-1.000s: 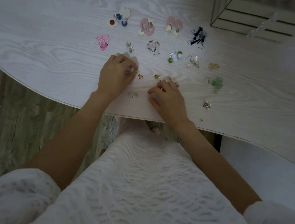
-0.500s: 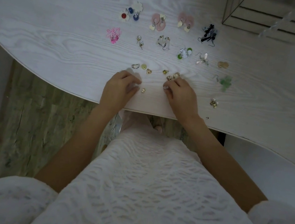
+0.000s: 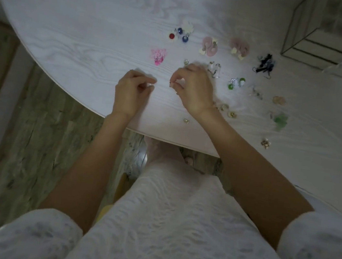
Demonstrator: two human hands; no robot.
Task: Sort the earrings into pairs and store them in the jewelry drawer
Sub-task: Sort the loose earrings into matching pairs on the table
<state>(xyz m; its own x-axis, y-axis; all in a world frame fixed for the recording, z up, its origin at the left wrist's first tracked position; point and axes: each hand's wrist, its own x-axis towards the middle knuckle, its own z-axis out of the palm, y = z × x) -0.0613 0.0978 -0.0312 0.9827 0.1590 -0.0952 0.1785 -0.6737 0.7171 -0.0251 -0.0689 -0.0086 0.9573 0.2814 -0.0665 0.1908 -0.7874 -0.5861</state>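
Sorting partly done: paired earrings (image 3: 209,46) lie in rows on the table (image 3: 92,24), left hand (image 3: 130,90) and right hand (image 3: 193,89) each pinch a small stud, jewelry drawer (image 3: 332,52) unfilled.

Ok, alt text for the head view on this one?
Two hands, left hand and right hand, each pinch a small earring above a white wood-grain table. Paired earrings lie in rows beyond them, loose ones nearer the edge, a drawer box at top right.

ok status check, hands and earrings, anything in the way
Left hand pinching a small earring; right hand pinching another. Sorted pairs on table, drawer unit not yet loaded. Nothing blocking.
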